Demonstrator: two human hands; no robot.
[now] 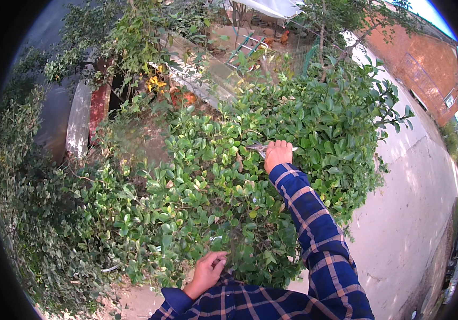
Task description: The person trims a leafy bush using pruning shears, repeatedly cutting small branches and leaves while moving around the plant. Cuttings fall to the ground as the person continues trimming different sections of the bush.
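Note:
My right hand [278,155] grips a pair of pruning shears [257,148] over the top of a green leafy hedge [197,180]. Their metal blades point left among the leaves, and a handle end sticks out on the right of the fist. Whether the blades are apart is hard to tell. Close to my body, at the hedge's near edge, is my left hand [209,270], with its fingers curled and thumb near the fingertips. Nothing can be made out between them. A brown dry leaf [239,162] hangs below the blade tips.
A concrete path [405,208] runs along the right, with an orange-brown building [417,68] beyond. Behind the hedge lie a grey sheet panel [209,76], a green and white metal frame [249,48] and a chicken [285,37]. A red post [100,104] stands at left.

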